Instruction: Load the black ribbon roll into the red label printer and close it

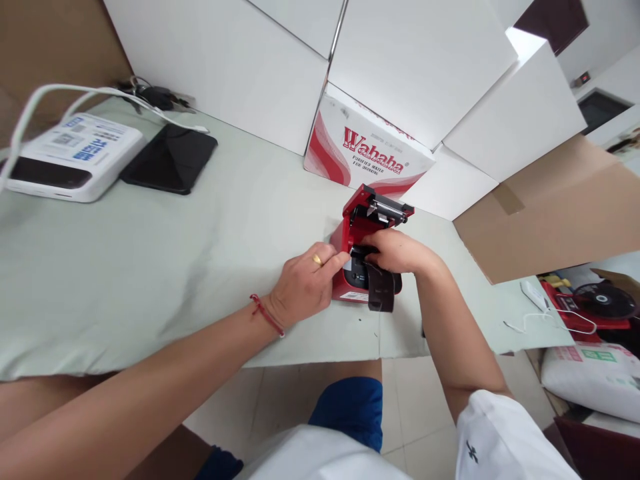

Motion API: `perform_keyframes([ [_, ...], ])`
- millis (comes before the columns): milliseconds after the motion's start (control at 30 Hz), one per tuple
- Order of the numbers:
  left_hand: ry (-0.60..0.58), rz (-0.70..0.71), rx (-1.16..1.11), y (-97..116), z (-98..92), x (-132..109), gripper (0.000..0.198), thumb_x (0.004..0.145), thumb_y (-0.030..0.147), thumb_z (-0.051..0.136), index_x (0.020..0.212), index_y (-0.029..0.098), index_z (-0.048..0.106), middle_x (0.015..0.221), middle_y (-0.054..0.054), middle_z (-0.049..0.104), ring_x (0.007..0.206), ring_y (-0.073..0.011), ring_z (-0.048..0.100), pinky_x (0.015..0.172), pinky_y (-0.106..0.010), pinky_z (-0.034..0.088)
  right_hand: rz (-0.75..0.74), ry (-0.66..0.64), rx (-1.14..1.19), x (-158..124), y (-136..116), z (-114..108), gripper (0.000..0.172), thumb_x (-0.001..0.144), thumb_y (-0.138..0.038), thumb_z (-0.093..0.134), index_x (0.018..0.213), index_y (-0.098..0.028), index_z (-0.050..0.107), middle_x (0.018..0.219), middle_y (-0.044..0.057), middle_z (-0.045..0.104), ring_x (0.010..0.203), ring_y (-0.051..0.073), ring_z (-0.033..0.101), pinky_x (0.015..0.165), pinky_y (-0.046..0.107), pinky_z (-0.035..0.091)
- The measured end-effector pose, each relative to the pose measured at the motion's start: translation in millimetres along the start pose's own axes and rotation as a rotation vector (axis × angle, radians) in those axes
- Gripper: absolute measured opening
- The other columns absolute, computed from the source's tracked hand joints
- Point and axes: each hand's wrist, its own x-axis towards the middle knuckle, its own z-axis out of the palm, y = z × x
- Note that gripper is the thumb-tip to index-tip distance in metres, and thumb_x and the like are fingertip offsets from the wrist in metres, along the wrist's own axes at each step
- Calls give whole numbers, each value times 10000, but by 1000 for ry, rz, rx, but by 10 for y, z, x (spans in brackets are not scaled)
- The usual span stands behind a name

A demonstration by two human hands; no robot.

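Note:
A small red printer (341, 288) stands on the table with its lid (383, 205) tipped up, showing a roller along the lid's edge. My left hand (311, 277) grips the printer's left wall, thumb over the rim, and wears a ring. My right hand (395, 250) reaches into the housing from the right, fingers bent around the upper end of a dark strip. That strip (381, 288) hangs out over the printer's front edge. The fingertips of my right hand are partly hidden inside, so the rest of what they touch cannot be made out.
Behind the printer stands a Wahaha carton (370, 150) among stacked white boxes (400, 53). At the left lie a black phone (170, 159), a white power bank (75, 157) with a cable, and keys (157, 97). A cardboard sheet (545, 207) rises at the right.

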Motion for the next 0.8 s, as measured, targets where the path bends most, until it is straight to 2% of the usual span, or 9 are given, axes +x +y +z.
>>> perform_keyframes([
  [67,61,29,1,35,-1,-4,574,850,24,503,1389,208,578,1126,-107,699,1080,-265,683,875,-396,604,0,-13,-17,47,-6,19,289,934,-155,632,1177,-182,786,1103,112,809,911,246,703,703,307,445],
  [167,9,115,-51,94,2,-39,680,864,56,556,1525,210,526,1228,-129,680,1210,-298,633,1003,-466,567,-5,-6,-19,102,9,36,255,917,-156,654,1123,-174,804,1073,117,815,901,252,708,696,310,441],
  [333,-64,230,-34,172,0,-75,494,920,109,602,1397,229,648,1226,-122,690,1257,-298,602,1025,-462,545,-50,54,61,-21,37,47,306,952,-166,621,1198,-213,796,1133,75,824,949,222,727,778,297,499],
  [433,-58,226,-62,162,-7,-80,479,931,113,610,1387,251,658,1244,-113,692,1276,-290,597,1043,-458,547,-121,281,317,-241,35,46,263,997,-226,585,1127,-237,813,1107,35,831,958,199,743,869,314,545],
  [533,-40,219,-92,140,-3,-91,506,910,85,616,1377,271,669,1270,-103,692,1321,-284,579,1088,-459,543,-78,672,545,-374,75,56,282,1042,-364,565,1121,-236,803,1090,34,830,995,205,751,928,343,571],
  [600,-21,215,-94,135,7,-96,524,886,60,621,1359,276,680,1286,-100,687,1345,-282,569,1110,-460,540,-5,906,511,-345,150,94,353,1058,-438,539,1229,-230,769,1179,72,810,1049,224,729,954,372,569],
  [633,-10,216,-93,136,12,-96,530,876,50,624,1351,277,683,1291,-100,684,1353,-282,565,1115,-460,540,26,979,450,-304,198,125,393,1065,-457,522,1301,-228,738,1242,94,791,1090,238,710,981,393,560],
  [733,23,224,-83,146,25,-82,512,870,40,620,1320,275,688,1280,-98,681,1366,-276,555,1120,-454,543,52,1023,284,-183,317,251,436,1079,-446,488,1414,-237,673,1392,123,728,1257,271,636,1118,464,488],
  [800,48,233,-69,155,27,-65,482,878,33,604,1291,266,693,1251,-97,682,1360,-270,553,1121,-451,547,24,1033,275,-187,325,338,386,1091,-420,476,1347,-255,713,1380,108,734,1314,271,612,1170,481,446],
])
